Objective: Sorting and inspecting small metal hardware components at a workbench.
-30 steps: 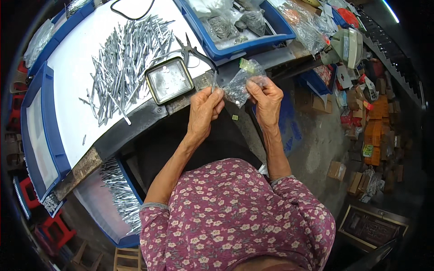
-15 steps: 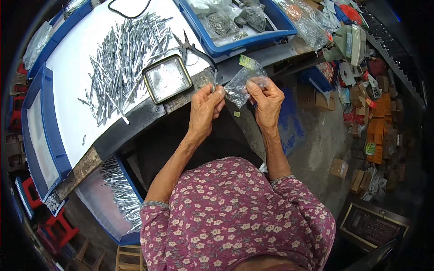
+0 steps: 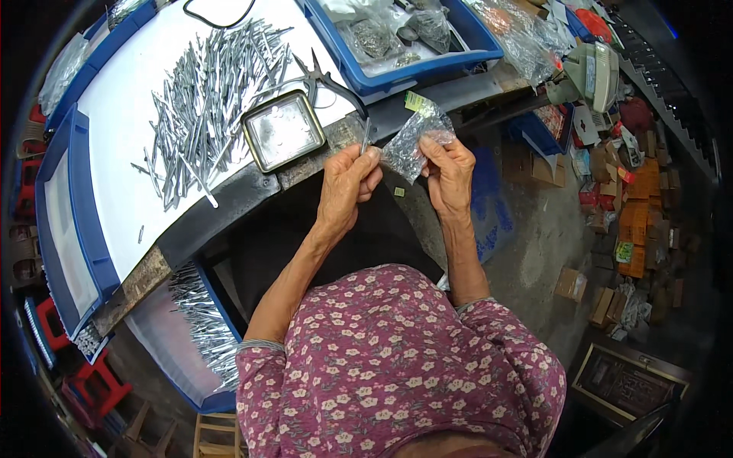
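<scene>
Between thumb and fingers, my left hand (image 3: pixel 350 182) pinches a slim grey metal strip (image 3: pixel 366 133) that sticks up past the fingertips. Close beside it on the right, my right hand (image 3: pixel 449 174) is closed on a crinkled clear plastic bag (image 3: pixel 407 151). A yellow-green label (image 3: pixel 415 101) shows at the bag's upper end. The bag's left edge lies near my left fingertips; whether they touch it I cannot tell. Just beyond my left hand stands a shallow square metal tin (image 3: pixel 283 131) with small pale bits in it. Dark-handled pliers (image 3: pixel 321 80) lie behind the tin.
A heap of slim metal strips (image 3: pixel 210 114) covers part of the white tabletop (image 3: pixel 114 145). At the far side sits a blue tray (image 3: pixel 382 79) of bagged small parts. An empty-looking blue tray (image 3: pixel 93 221) flanks the table; another blue bin (image 3: pixel 217 328) below holds more strips.
My right hand has shifted slightly left and down, and the plastic bag is now spread flatter and turned between my hands. My left hand keeps its pinch almost unmoved.
</scene>
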Available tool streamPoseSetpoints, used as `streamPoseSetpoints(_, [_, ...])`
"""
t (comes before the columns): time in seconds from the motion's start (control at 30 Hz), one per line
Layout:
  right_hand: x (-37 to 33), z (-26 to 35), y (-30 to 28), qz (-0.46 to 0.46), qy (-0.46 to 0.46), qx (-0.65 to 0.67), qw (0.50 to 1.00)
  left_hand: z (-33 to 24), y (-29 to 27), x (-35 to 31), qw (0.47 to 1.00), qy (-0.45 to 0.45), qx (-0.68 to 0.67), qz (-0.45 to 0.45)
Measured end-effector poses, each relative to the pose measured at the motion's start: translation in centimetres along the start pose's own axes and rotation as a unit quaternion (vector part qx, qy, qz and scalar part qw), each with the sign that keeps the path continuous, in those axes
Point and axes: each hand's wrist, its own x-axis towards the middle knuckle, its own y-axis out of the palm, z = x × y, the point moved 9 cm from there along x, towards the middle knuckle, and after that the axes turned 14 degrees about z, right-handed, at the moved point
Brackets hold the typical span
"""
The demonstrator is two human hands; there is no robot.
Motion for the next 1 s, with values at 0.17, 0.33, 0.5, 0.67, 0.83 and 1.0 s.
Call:
streamPoseSetpoints(0.17, [0.0, -0.3, -0.1, -0.002, 0.000, 0.023, 1.000, -0.1, 0.2, -0.1, 1.000, 0.007, -0.002, 0.014])
streamPoseSetpoints(0.33, [0.0, -0.4, -0.3, -0.005, -0.002, 0.021, 1.000, 0.0, 0.4, -0.3, 1.000, -0.002, -0.016, 0.010])
streamPoseSetpoints(0.5, [0.0, -0.4, 0.0, -0.008, -0.004, 0.014, 1.000, 0.0, 0.1, -0.2, 1.000, -0.001, -0.015, -0.011])
streamPoseSetpoints(0.67, [0.1, -0.1, 1.0, 0.020, -0.016, 0.004, 1.000, 0.1, -0.6, -0.3, 1.000, 0.002, 0.009, -0.024])
streamPoseSetpoints(0.83, [-0.4, 0.7, 0.9, 0.023, 0.006, -0.051, 0.998, 0.8, -1.1, -0.6, 0.998, -0.009, 0.007, -0.057])
streamPoseSetpoints(1.0, [-0.4, 3.7, 3.0, 0.092, 0.003, -0.293, 0.952, -1.0, -0.8, -1.2, 0.997, 0.001, 0.067, -0.045])
